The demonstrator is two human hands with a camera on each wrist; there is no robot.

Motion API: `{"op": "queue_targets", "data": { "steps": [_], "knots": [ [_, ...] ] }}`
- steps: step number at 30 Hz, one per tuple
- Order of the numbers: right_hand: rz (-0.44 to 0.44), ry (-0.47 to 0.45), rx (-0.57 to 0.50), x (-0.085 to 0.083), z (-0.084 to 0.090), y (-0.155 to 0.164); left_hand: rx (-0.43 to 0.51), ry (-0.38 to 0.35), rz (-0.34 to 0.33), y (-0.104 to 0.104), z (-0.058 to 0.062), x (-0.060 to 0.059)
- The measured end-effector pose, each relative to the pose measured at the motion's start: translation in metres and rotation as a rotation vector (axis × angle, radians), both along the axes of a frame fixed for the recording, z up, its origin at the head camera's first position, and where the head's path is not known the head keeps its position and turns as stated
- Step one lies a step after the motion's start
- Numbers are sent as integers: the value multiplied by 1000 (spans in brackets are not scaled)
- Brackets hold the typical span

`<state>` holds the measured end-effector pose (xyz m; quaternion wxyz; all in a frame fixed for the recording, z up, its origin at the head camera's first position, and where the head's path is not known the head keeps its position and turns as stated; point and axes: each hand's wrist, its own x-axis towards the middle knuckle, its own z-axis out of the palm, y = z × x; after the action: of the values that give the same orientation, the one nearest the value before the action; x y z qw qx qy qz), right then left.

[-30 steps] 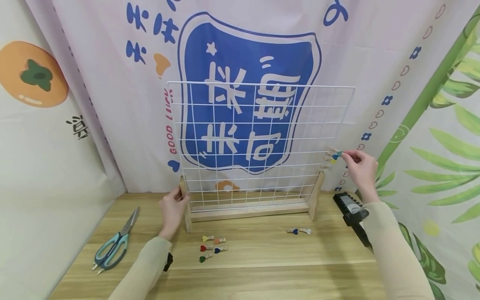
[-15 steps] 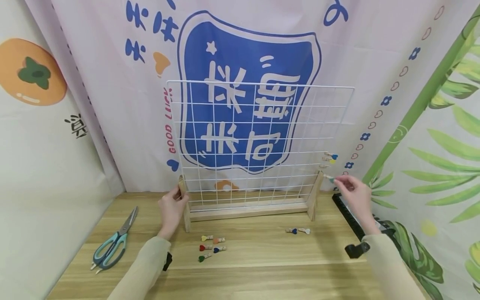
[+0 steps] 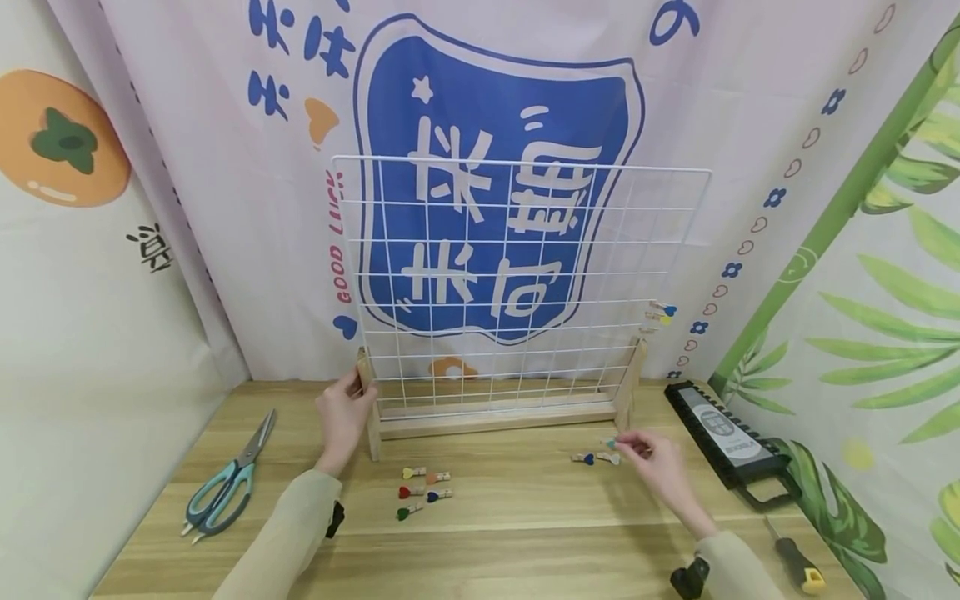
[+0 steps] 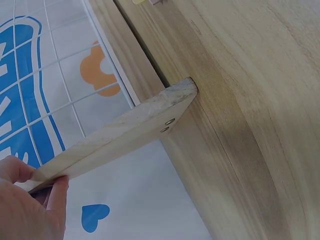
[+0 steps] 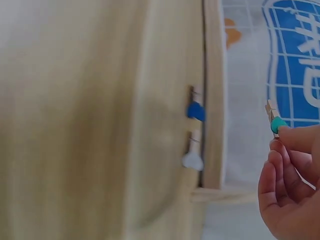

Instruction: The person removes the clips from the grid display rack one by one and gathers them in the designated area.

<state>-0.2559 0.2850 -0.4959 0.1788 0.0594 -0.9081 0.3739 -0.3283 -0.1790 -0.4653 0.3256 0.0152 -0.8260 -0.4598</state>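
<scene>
Standing on table [image 3: 525,533]: wire grid [image 3: 517,275] in a wooden stand [image 3: 495,417], upright at 12 o'clock.
Left hand [image 3: 343,417]: fingers curled round the stand's left post [image 4: 115,140], gripping it.
Right hand [image 3: 656,467]: low over the table at 3 o'clock, fingertips pinching a teal clip [image 5: 274,119].
Nearby clips [image 3: 596,458]: blue and white, just beside that hand.
Grid clips [image 3: 660,313]: on the right edge.
</scene>
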Motion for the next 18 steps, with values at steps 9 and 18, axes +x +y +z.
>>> {"op": "queue_targets", "data": {
  "steps": [9, 18],
  "knots": [
    [41, -76, 57, 4, -35, -12, 25, 7, -5, 0, -1, -1],
    [59, -136, 73, 1, -45, -18, 10, -1, -5, -1, 0, 0]
  ]
}}
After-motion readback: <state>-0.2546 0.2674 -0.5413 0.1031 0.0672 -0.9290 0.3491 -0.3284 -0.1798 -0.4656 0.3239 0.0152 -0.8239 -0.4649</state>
